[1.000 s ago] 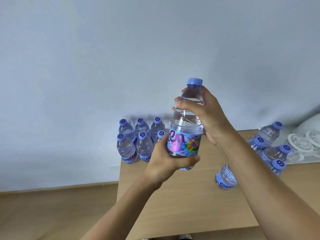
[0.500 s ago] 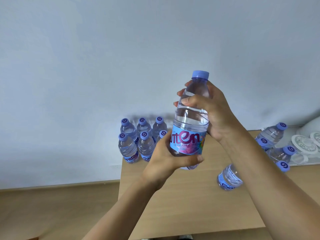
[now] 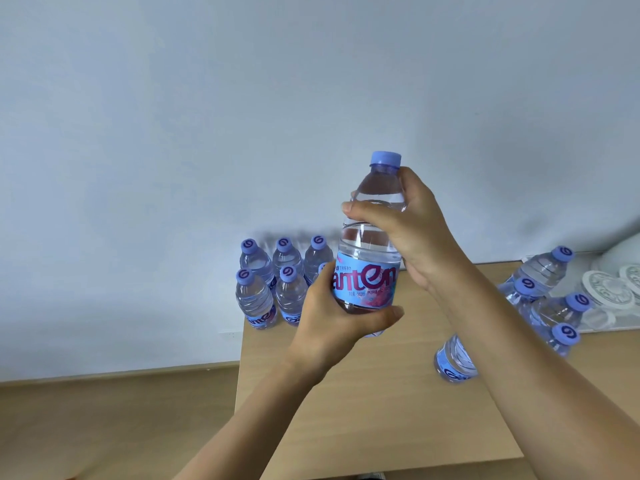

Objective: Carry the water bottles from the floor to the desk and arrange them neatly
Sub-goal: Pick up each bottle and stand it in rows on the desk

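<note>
Both hands are on one water bottle (image 3: pixel 369 258), held upright in the air above the worktop (image 3: pixel 381 403). The left hand (image 3: pixel 332 317) wraps the lower body, its grip curled round the bottom of the label with the thumb across the front. The right hand (image 3: pixel 412 230) takes the shoulder just under the cap, grip closed round it, thumb pointing left across the clear plastic.

The bottle itself is clear, full of water, with a lilac-blue cap and a light blue label carrying big purple lettering and a pink splash below.

Count time. Left of the held bottle, at the worktop's back corner against the wall, stands a tidy block of bottles (image 3: pixel 268 289): five fully in view, with a sixth cap peeking out beside the left hand. Right of the held bottle, a loose cluster (image 3: pixel 547 296) shows four caps, partly hidden behind the right forearm, so the exact number there I cannot tell.
</note>
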Motion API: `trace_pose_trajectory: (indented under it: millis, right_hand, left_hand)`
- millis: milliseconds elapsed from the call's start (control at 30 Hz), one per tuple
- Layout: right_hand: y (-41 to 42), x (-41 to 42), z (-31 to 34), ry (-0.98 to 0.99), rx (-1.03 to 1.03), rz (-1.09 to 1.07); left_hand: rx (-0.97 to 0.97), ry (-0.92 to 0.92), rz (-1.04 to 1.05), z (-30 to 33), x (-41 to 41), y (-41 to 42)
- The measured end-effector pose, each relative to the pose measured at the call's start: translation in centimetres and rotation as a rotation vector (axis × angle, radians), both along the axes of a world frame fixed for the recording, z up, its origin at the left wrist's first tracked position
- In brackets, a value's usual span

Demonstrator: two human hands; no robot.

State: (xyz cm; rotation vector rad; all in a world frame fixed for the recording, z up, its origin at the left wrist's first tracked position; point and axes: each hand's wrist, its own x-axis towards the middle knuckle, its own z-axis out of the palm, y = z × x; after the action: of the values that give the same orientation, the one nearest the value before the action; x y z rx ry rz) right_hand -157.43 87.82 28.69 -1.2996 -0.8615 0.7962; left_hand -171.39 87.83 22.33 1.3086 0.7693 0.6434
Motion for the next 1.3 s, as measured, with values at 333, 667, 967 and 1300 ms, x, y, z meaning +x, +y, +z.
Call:
trace_pose_trajectory:
  millis: [333, 667, 967, 1300]
  right_hand:
    - [-0.1, 0.7, 0.7, 0.149, 0.161, 0.216]
    - [-0.2, -0.9, -0.5, 0.079, 0.076, 0.041]
    - [0.3, 0.4, -0.7, 0.229, 0.085, 0.194]
    - [0.5, -0.3, -1.8, 0.166, 0.030, 0.260]
  left_hand:
    - [-0.099, -0.083, -0.171, 0.8, -1.0, 0.7]
    - [0.045, 0.022, 0.056, 0.1, -0.9, 0.1]
    - [-0.031, -0.059, -0.126, -0.1, -1.7, 0.4]
    - [-0.061, -0.060, -0.071, -1.7, -2.2, -0.1]
